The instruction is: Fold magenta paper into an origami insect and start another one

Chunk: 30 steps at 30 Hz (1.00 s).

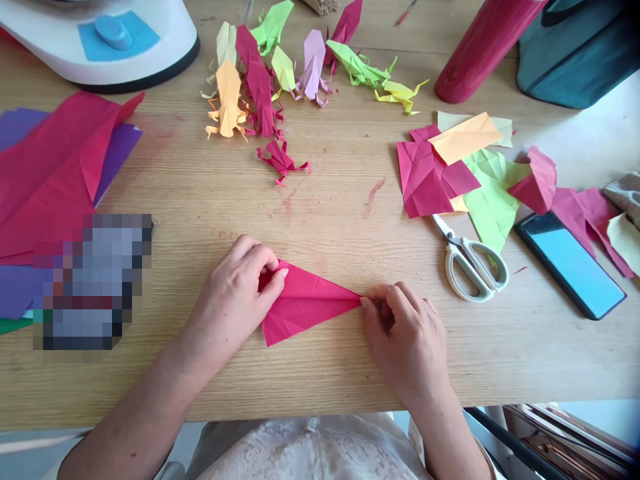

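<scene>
A folded pink paper (305, 303) lies on the wooden table (330, 387), its wide end on the left and its narrow tip pointing right. The wide end's upper corner is pinched between the thumb and fingers of my left hand (240, 280). At the narrow tip, my right hand (407, 333) grips the paper between thumb and index finger. A crease runs lengthwise along the paper. Beyond it sits a small dark pink origami figure (283, 162), touched by neither hand.
Several origami figures (229, 100) stand at the back. White-handled scissors (475, 263), paper scraps (430, 173) and a phone (573, 263) lie right. Paper sheets (50, 173) and a blurred dark object (100, 287) are left. A red cylinder (483, 50) and a white appliance (165, 40) stand behind.
</scene>
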### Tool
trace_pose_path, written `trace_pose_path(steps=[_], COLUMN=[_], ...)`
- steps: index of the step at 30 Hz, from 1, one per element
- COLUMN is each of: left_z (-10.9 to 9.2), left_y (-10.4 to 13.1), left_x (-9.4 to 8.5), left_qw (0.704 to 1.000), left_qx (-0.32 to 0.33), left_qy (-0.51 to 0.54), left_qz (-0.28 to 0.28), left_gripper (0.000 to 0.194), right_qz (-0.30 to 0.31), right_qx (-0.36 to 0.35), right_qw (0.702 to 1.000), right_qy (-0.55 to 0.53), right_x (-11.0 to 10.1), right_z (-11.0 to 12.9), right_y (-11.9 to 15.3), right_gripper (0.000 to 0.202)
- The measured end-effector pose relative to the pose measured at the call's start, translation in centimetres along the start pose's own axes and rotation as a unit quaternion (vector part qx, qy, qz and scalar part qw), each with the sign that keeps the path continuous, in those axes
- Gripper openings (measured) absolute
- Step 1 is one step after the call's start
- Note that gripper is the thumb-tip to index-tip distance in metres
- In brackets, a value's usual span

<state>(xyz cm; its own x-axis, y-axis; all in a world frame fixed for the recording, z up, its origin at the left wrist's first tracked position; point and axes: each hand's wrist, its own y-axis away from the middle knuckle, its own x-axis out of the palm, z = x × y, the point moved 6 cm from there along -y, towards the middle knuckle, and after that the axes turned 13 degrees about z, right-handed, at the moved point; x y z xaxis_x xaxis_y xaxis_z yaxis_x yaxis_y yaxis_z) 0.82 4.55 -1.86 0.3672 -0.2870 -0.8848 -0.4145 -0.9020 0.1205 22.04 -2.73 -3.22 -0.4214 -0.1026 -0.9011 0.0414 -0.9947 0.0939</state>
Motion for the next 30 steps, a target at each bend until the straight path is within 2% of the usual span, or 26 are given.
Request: trace_pose_path(steps=[2, 4, 6, 9, 11, 16, 24, 30], left_z=[-0.1, -0.4, -1.1, -2.1, -2.4, -3.6, -5.7, -5.8], left_y=[0.0, -0.1, -0.2, -0.2, 0.0, 1.1, 2.1, 2.8], left_x=[0.0, -0.2, -0.2, 0.3, 0.5, 0.5, 2.1, 3.3], left_qw=[1.0, 1.0, 0.998, 0.987, 0.98, 0.966, 0.947, 0.933], left_qx=[-0.001, 0.018, 0.065, 0.148, 0.182, 0.248, 0.247, 0.229], left_qy=[0.017, 0.013, -0.017, -0.069, -0.079, -0.073, -0.178, -0.255], left_qz=[0.003, -0.005, -0.011, 0.012, 0.025, 0.014, 0.098, 0.112], left_gripper=[0.008, 0.012, 0.02, 0.028, 0.03, 0.026, 0.056, 0.063], right_qz=[0.0, -0.002, -0.003, -0.005, -0.007, 0.0, 0.012, 0.002], right_qx=[0.001, 0.001, 0.002, 0.004, 0.003, 0.006, 0.011, 0.0], right_qw=[1.0, 1.0, 1.0, 1.0, 1.0, 1.0, 1.0, 1.0], right_qy=[-0.001, 0.001, 0.002, 0.003, 0.002, 0.003, -0.006, -0.02], right_x=[0.0, 0.0, 0.0, 0.0, 0.0, 0.0, 0.0, -0.1], right_z=[0.0, 0.0, 0.0, 0.0, 0.0, 0.0, -0.1, 0.0], right_y=[0.0, 0.0, 0.0, 0.0, 0.0, -0.1, -0.2, -0.4], right_gripper=[0.017, 0.017, 0.018, 0.018, 0.018, 0.017, 0.019, 0.019])
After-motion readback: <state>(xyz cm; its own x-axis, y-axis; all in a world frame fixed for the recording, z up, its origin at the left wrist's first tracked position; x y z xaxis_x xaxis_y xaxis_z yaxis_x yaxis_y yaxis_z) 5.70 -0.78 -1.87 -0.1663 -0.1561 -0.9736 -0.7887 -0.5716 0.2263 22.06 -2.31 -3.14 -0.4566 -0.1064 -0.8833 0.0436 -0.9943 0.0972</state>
